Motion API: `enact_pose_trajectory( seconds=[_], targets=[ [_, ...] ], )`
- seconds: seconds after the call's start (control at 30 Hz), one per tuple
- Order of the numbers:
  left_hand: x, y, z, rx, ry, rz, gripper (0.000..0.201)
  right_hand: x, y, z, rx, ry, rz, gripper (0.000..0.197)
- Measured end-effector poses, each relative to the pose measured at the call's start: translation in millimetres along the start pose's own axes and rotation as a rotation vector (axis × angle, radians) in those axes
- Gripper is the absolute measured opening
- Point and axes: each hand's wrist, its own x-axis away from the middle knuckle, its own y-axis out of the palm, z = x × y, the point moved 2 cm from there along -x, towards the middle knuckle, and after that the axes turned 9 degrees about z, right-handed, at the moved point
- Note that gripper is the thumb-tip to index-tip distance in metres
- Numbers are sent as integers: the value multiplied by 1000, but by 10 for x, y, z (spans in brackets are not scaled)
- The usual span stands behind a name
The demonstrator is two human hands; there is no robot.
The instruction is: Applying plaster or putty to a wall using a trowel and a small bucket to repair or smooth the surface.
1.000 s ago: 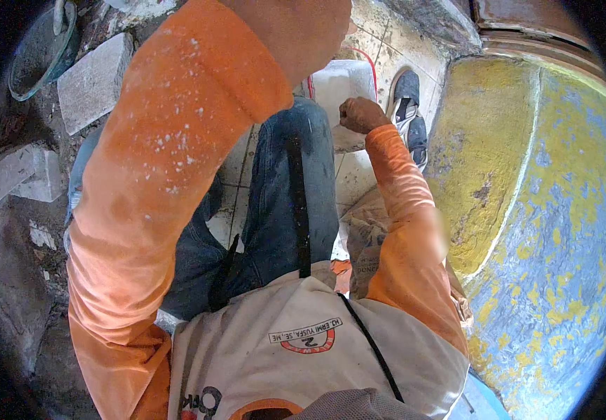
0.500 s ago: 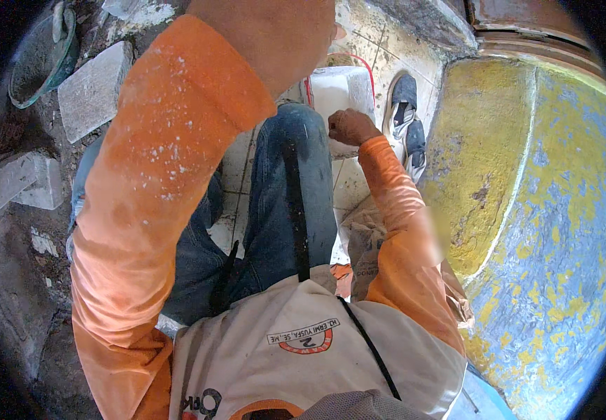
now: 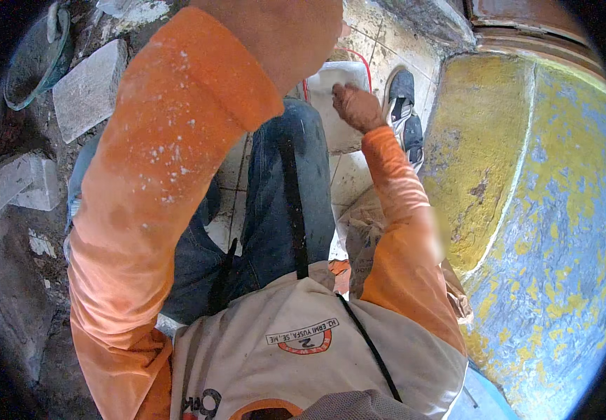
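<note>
My left hand (image 3: 282, 31) is raised close to the camera at the top. Its wrist and the back of it show, but the upper edge cuts off most of its fingers, so what it holds is hidden. An orange sleeve dusted with white specks covers that arm. Farther down, my right hand (image 3: 357, 107) is closed, fingers curled, over a white container (image 3: 322, 98) with a red rim or handle. Anything inside its grip is too small or hidden to make out. The container stands on pale floor tiles just beyond my bent knee (image 3: 296, 126).
A pair of dark shoes (image 3: 402, 105) lies right of the container. On the left are a dark green bucket (image 3: 37, 66) and pale blocks (image 3: 89, 91). A peeling yellow and blue wall (image 3: 485, 161) rises at the right. Crumpled brown paper sacking (image 3: 360, 231) lies below my right forearm.
My right hand has moved a little farther away, from the container's near right edge to over it. My left arm has shifted slightly to the right.
</note>
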Motion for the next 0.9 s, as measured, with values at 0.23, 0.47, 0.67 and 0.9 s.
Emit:
enact_pose_trajectory(
  seconds=[0.23, 0.47, 0.67, 0.9],
  targets=[
    [-49, 81, -68, 4, -13, -25, 33, 619, 59, 120, 31, 1, -204, 23],
    [-47, 90, 32, -2, 24, -71, 31, 345, 136, 32, -18, 230, -34, 24],
    [17, -39, -11, 83, 37, -50, 32, 464, 62, -85, 52, 28, -172, 22],
    [-2, 37, 5, 31, 5, -8, 33, 315, 163, -55, -86, 181, -115, 28]
  ],
)
